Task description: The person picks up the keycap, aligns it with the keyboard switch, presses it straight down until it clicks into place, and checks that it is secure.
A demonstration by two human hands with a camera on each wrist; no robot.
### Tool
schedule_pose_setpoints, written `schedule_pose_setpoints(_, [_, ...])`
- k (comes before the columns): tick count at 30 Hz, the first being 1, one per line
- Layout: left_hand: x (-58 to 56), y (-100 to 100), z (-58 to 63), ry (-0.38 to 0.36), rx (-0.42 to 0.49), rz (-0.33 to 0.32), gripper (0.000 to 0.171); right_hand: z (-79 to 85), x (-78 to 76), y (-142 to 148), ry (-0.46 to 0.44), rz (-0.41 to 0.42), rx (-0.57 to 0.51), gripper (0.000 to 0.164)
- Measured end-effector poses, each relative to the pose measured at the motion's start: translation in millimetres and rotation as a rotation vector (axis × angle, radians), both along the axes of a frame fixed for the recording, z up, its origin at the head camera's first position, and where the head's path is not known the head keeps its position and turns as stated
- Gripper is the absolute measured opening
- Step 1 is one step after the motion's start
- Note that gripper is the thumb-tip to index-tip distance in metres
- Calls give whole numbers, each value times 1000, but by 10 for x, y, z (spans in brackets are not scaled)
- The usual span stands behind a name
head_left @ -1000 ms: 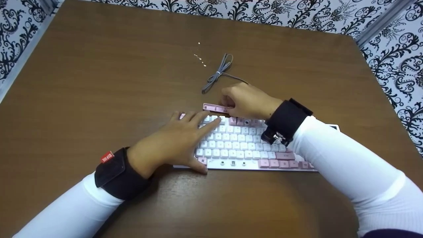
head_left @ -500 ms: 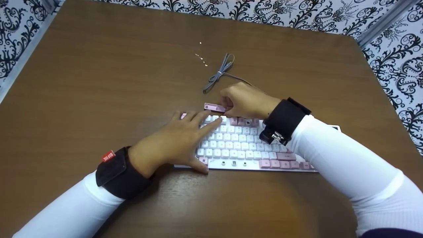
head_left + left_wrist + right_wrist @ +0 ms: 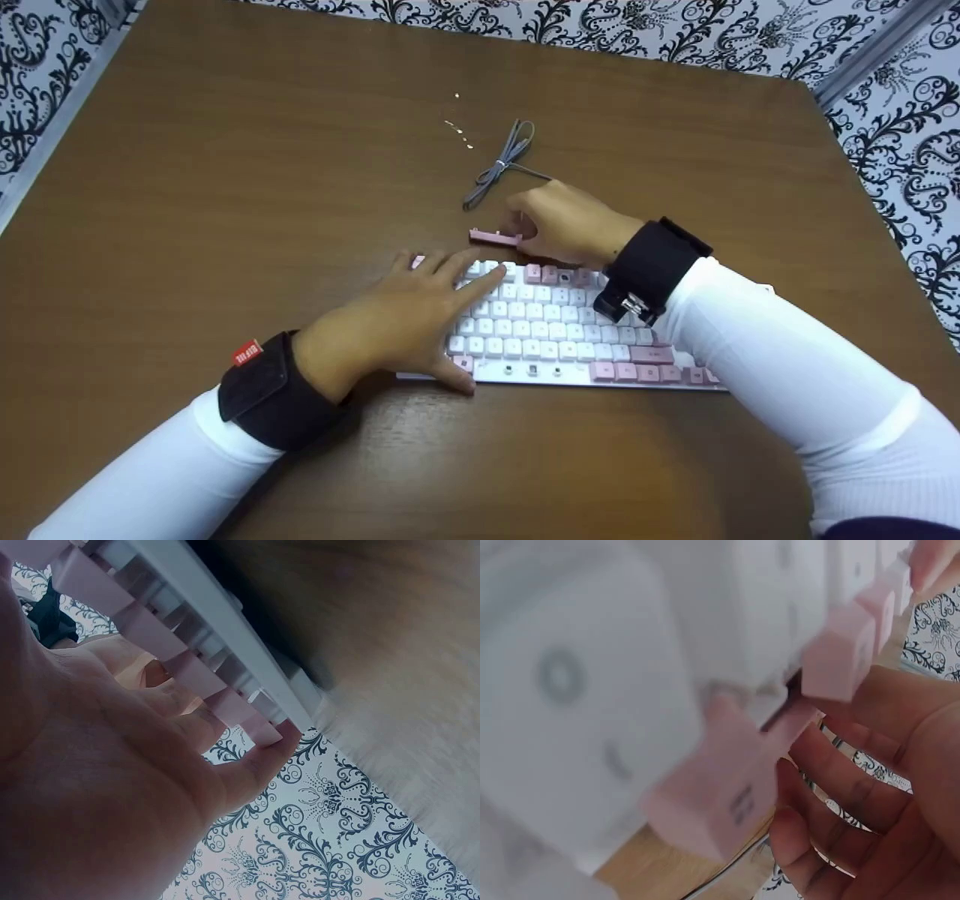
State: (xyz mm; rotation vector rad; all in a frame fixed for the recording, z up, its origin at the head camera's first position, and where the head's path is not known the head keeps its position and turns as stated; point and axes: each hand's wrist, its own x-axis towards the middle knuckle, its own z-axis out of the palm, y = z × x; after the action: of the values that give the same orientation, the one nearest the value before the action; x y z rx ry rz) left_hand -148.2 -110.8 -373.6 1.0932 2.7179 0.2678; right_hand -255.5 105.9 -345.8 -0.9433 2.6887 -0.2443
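A white keyboard point(image 3: 540, 330) with white and pink keycaps lies on the wooden table. My left hand point(image 3: 401, 319) spreads across its left end, thumb at the front edge and fingers reaching the back edge. In the left wrist view, pink keycaps point(image 3: 154, 634) run along that palm. Just behind the keyboard, my right hand point(image 3: 566, 221) pinches a long pink spacebar keycap point(image 3: 495, 238); its right end is hidden by the fingers. Bare switches point(image 3: 532, 371) show in the keyboard's front row. One bare switch point(image 3: 565, 277) shows among the pink keycaps at the back.
A bundled grey cable point(image 3: 501, 165) lies behind the keyboard, its loose end running under my right hand. Several tiny pale bits point(image 3: 460, 132) lie farther back on the table point(image 3: 247, 187). Patterned black-and-white covering point(image 3: 900, 142) shows beyond the table's edges.
The spacebar keycap has turned in my right hand, from showing a broad face to lying nearly edge-on, and has risen slightly away from the keyboard. My left hand stays in place.
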Motion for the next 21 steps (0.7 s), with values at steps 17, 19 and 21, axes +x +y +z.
schedule_pose_setpoints(17, [-1, -7, -2, -4, -2, 7, 127, -9, -42, 43, 19, 14, 5, 17])
schedule_pose_setpoints(19, [0, -6, 1, -11, 5, 9, 126, -10, -44, 31, 22, 9, 7, 22])
schedule_pose_setpoints(21, [1, -4, 1, -18, 8, 8, 126, -10, -47, 10, 34, 10, 15, 26])
